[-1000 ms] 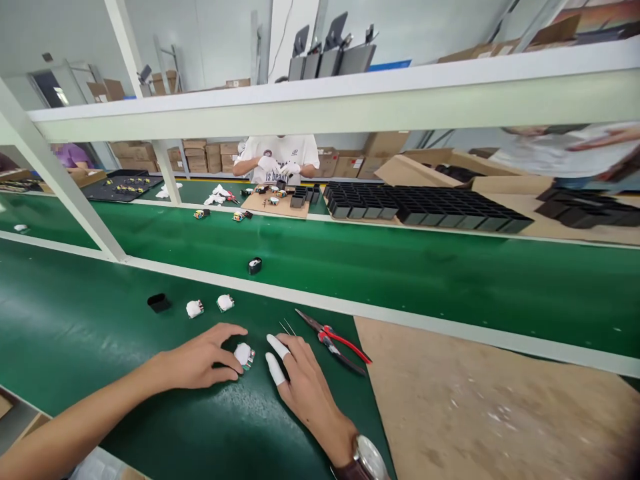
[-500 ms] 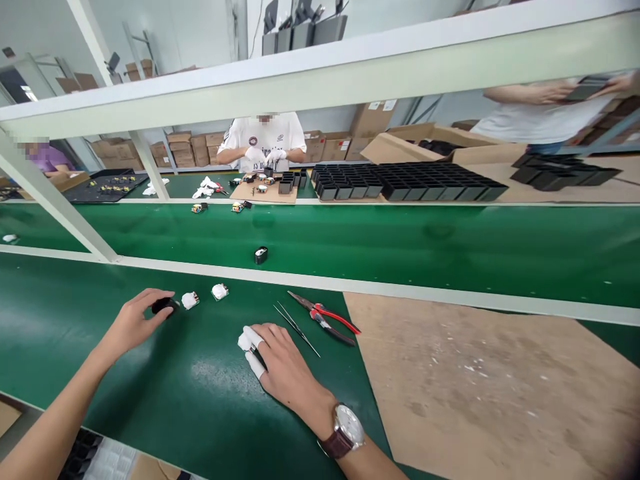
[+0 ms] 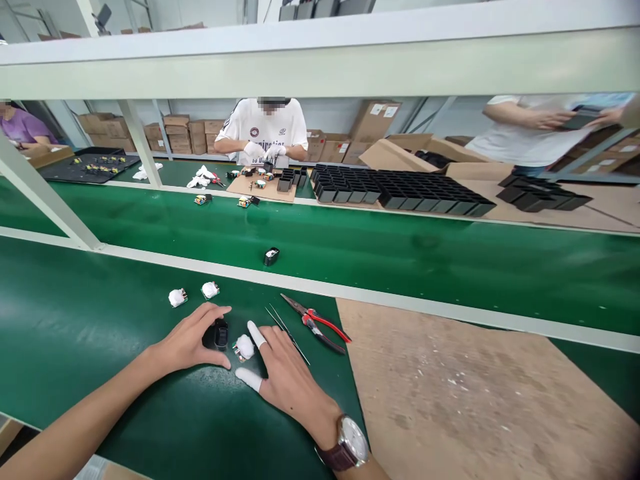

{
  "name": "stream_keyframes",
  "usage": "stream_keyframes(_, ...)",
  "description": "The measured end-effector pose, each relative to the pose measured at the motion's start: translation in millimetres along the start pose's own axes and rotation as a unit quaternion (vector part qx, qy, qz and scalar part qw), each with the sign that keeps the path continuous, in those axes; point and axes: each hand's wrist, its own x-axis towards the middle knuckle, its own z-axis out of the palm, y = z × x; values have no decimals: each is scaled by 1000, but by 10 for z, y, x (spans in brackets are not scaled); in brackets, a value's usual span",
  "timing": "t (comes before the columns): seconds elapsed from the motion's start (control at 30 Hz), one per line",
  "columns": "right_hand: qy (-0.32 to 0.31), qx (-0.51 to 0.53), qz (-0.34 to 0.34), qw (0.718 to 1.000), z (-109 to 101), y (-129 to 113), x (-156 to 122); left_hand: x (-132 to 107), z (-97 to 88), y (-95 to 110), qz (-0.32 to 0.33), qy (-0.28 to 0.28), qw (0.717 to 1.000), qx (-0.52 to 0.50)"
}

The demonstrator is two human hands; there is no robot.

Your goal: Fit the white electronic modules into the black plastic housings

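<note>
My left hand (image 3: 187, 343) grips a small black casing (image 3: 218, 333) on the green bench mat (image 3: 75, 333), thumb and fingers closed round it. My right hand (image 3: 283, 373), with white cots on thumb and forefinger and a watch on the wrist, rests beside it. Its thumb and forefinger bracket a small white-wrapped part (image 3: 243, 347) that lies right next to the casing. Two more white-wrapped parts (image 3: 177, 297) (image 3: 210, 289) sit a little farther back on the left.
Red-handled pliers (image 3: 315, 323) and thin tweezers (image 3: 286, 325) lie right of my hands. A brown board (image 3: 475, 393) covers the bench at right. One black part (image 3: 271, 256) rides the conveyor belt (image 3: 400, 260). Across it, a person in a white shirt (image 3: 263, 127) works beside rows of black trays (image 3: 400, 193).
My left hand picked up the black casing at the far left and brought it right, next to the white-wrapped part by my right hand. The view tilted down slightly.
</note>
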Motion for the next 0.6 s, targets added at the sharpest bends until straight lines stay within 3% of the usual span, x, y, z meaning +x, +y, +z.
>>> stream_keyframes(0.13,-24,48,-24,998,-63,75,-10,-105,-1,-47,-3,2,999,-41)
stream_keyframes(0.37,-22,79,-30,996,-55,72,7,-102,30,71,-9,-40,997,-71)
stream_keyframes(0.6,46,94,-24,994,41,17,20,-106,61,8,-28,13,999,-23)
